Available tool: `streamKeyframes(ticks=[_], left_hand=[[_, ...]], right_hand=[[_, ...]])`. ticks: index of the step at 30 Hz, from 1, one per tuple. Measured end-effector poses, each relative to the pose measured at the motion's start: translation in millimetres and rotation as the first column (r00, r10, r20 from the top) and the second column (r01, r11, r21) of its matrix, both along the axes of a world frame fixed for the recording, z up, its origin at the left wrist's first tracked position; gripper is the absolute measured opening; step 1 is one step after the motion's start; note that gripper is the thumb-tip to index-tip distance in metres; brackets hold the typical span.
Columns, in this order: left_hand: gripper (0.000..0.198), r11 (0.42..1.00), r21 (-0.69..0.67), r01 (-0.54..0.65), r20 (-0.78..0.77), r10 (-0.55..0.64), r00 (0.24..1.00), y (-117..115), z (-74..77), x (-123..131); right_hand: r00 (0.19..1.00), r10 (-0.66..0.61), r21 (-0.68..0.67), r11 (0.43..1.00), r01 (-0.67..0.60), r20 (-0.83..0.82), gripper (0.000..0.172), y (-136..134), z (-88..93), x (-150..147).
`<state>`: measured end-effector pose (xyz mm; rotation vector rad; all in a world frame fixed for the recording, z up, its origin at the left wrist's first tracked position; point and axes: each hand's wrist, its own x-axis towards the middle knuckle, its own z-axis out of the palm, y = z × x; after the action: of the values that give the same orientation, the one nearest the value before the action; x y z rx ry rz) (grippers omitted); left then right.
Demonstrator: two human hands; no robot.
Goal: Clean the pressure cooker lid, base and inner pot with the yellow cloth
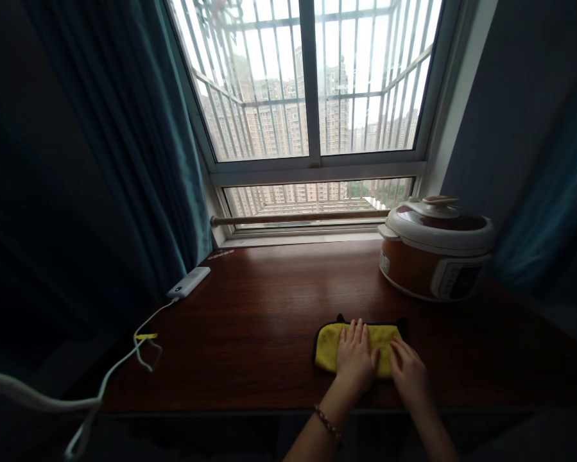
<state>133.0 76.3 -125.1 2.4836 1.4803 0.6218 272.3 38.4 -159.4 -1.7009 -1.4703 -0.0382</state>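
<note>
Hands on cloth (327, 350)
Left hand (355, 359) flat, fingers slightly spread; right hand (409, 372), cannot tell; table (249, 308) edge nearby, room left of cloth.

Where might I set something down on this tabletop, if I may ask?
The tabletop is bare between the white device and cooker, and from the white cable to the yellow cloth. The cloth is crowded by the left hand and right hand.

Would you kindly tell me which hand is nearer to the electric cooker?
Right. The right hand is at the right end of the yellow cloth, in front of the electric cooker; the left hand lies on the cloth, farther left.
</note>
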Motion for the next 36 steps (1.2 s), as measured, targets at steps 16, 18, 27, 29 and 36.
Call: streamKeyframes(ticks=[16,18,27,29,36], left_hand=[[0.055,0.931,0.035,-0.363,-0.296,0.357,0.886,2,4.6,-155],[0.055,0.895,0.051,-0.443,-0.345,0.432,0.833,7,6.2,-188],[0.054,0.379,-0.045,-0.924,-0.294,0.879,0.375,71,17.2,-258],[0.056,0.350,-0.080,-0.933,-0.296,0.886,0.357,95,22.8,-249],[0.059,0.556,-0.138,-0.820,-0.275,0.773,0.571,153,31.8,-165]], right_hand=[[0.993,0.117,0.070,0.991,-0.118,0.026,0.031,-23,-5.7,5],[0.990,0.129,0.062,0.989,-0.133,0.060,0.031,-23,-7.9,2],[0.977,0.100,0.058,0.992,-0.113,0.190,0.033,-23,-11.6,-5],[0.973,0.089,0.059,0.993,-0.104,0.214,0.032,-23,-11.4,-6],[0.974,0.037,0.086,0.995,-0.058,0.225,0.033,-22,-11.2,-10]])
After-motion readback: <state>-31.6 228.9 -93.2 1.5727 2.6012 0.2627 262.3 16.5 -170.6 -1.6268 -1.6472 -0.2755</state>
